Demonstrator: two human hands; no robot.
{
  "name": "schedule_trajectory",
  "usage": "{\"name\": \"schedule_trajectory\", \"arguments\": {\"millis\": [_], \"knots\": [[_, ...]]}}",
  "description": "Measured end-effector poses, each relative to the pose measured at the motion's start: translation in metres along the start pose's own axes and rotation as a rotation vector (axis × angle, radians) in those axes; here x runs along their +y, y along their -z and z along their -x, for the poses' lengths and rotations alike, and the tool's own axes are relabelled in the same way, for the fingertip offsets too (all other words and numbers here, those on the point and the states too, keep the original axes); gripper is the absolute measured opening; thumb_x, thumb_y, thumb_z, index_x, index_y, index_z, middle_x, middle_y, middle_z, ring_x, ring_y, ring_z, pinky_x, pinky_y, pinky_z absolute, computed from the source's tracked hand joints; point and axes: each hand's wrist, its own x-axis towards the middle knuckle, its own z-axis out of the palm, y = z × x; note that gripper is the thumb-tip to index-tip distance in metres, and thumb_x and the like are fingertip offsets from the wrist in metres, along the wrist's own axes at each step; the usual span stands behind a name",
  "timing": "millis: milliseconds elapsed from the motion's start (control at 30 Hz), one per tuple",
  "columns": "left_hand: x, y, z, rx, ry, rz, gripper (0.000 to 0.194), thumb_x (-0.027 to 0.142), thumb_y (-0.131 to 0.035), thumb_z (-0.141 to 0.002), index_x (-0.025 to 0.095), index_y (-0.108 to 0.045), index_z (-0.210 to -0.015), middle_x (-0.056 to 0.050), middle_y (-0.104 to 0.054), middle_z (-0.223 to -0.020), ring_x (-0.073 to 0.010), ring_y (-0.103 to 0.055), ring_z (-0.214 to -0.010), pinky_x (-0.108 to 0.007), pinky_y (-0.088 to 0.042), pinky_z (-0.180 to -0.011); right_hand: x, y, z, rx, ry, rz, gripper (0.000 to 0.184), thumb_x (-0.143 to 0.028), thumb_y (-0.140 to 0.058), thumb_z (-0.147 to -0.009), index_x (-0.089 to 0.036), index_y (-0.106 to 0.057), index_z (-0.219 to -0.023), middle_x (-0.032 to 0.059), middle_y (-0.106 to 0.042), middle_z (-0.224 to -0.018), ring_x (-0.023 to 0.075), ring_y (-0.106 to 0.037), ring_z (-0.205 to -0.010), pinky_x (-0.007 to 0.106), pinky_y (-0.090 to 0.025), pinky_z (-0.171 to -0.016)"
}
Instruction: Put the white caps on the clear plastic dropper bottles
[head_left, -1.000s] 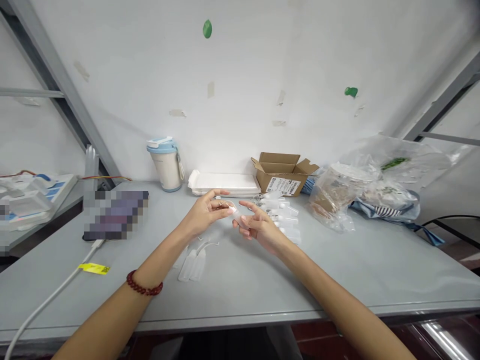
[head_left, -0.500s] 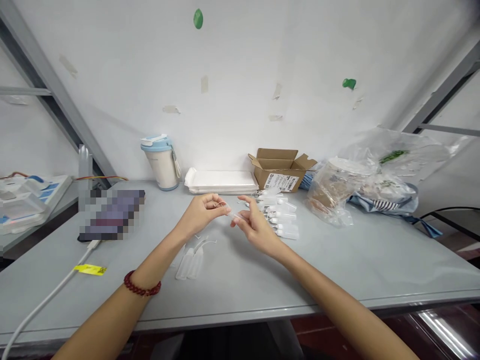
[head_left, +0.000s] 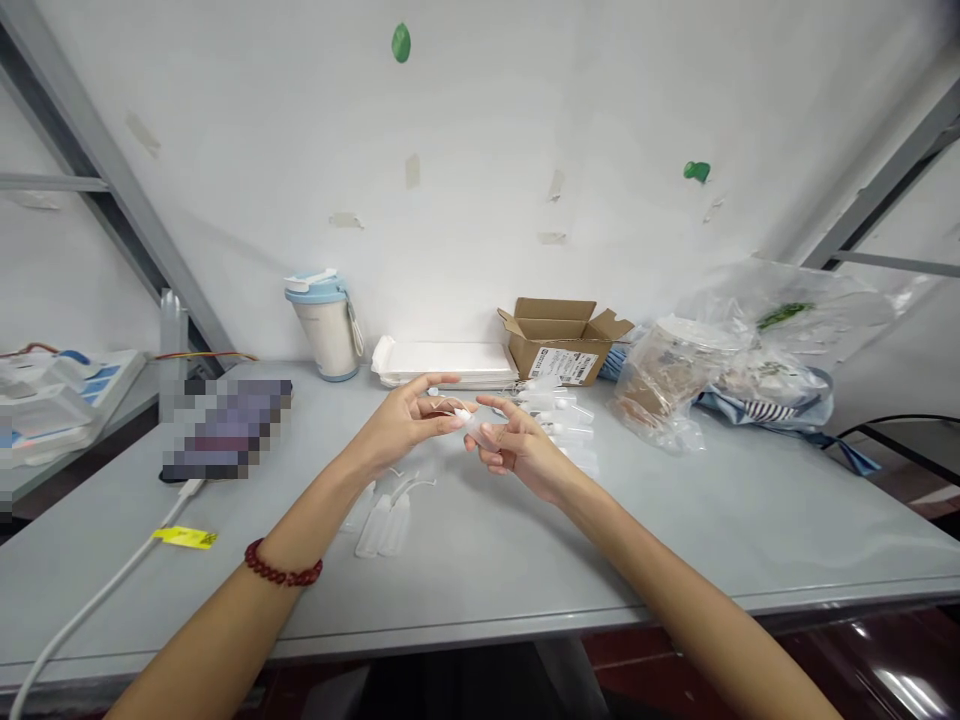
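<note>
My right hand (head_left: 521, 445) is closed around the body of a small translucent plastic bottle (head_left: 487, 433) with a white top. My left hand (head_left: 405, 420) pinches at the white top with thumb and fingers, its index finger stretched out above. A thin loop shows by the left fingers; what it is made of I cannot tell. Below the left hand lie a pair of similar translucent pieces (head_left: 384, 525) with thin curved tips. Beyond the right hand, several more translucent bottles with white tops (head_left: 562, 415) lie in a row, partly hidden by that hand.
A lidded cup (head_left: 326, 330), a stack of white flat boxes (head_left: 450, 362) and an open cardboard box (head_left: 559, 345) stand along the wall. Plastic bags (head_left: 667, 370) and blue cloth lie at right. A blurred-out phone (head_left: 229, 430) with a white cable (head_left: 97, 600) lies at left.
The bottle has turned so its white top shows between my hands. My left index finger has straightened, and my right fingers have curled further round the body.
</note>
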Motion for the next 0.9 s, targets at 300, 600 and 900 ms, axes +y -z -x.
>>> {"name": "schedule_trajectory", "arguments": {"millis": [300, 600, 900], "knots": [[-0.0019, -0.0042, -0.0023, 0.092, -0.046, -0.079, 0.052, 0.033, -0.070, -0.069, 0.021, -0.047, -0.113, -0.003, -0.067, -0.093, -0.0177, -0.060, -0.089, -0.035, -0.043, -0.085, -0.0002, 0.0012, -0.0009, 0.022, -0.003, -0.015, 0.053, -0.034, -0.070, -0.074, -0.023, -0.039, -0.115, 0.0014, -0.063, -0.073, 0.0077, -0.036, -0.049, 0.025, -0.023, -0.049], [-0.0048, -0.0084, -0.0032, 0.114, -0.052, -0.209, 0.032, 0.046, -0.064, -0.073, 0.017, -0.062, -0.085, -0.001, -0.061, -0.073, -0.0161, -0.057, -0.071, -0.032, -0.045, -0.073, 0.0006, 0.0018, -0.0015, 0.011, -0.018, -0.020, 0.051, -0.033, -0.069, -0.075, -0.024, -0.040, -0.116, 0.0005, -0.062, -0.072, 0.0077, -0.035, -0.049, 0.024, -0.022, -0.049], [-0.0045, -0.0025, -0.0021, 0.003, -0.120, -0.160, 0.024, 0.039, -0.066, -0.074, 0.020, -0.066, -0.089, -0.003, -0.065, -0.092, -0.0171, -0.058, -0.086, -0.030, -0.044, -0.079, -0.0046, 0.0030, -0.0004, -0.013, -0.112, -0.140, 0.047, -0.031, -0.067, -0.075, -0.021, -0.043, -0.114, 0.0020, -0.061, -0.071, 0.0047, -0.029, -0.044, 0.022, -0.017, -0.045]]}}
